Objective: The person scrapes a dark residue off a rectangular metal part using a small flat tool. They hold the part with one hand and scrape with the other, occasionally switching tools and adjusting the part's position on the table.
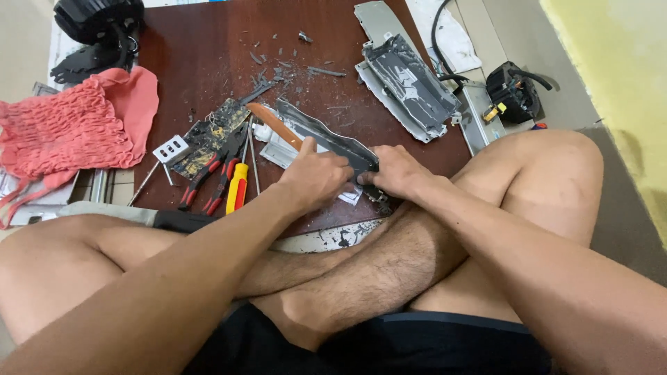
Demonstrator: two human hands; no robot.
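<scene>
Down low, the dark red-brown desk [208, 62] serves as a work board in front of the person's crossed legs, close enough that both arms reach it without stretching. Largest on it is the opened grey metal casing [403, 80] at the far right, set aside, with a black wound coil part [514, 90] beyond its edge. A pink crinkled cloth [76, 125] lies off to the left, out of the way. Nearer the middle sits a scorched circuit board [212, 135], and beside it red-handled pliers [208, 182] and a yellow-handled screwdriver [237, 187], kept just by the left hand for a quick pick-up. Grey chips and shavings are scattered across the far part of the board.

Both hands meet on a long dark grey jagged strip [326, 135] that runs diagonally away to the upper left. The left hand [316, 177] is clenched over its near stretch, thumb up; the right hand [396, 173] grips its near end, fingers [372, 170] curled round it, so the strip passes under and between both sets of fingers
</scene>
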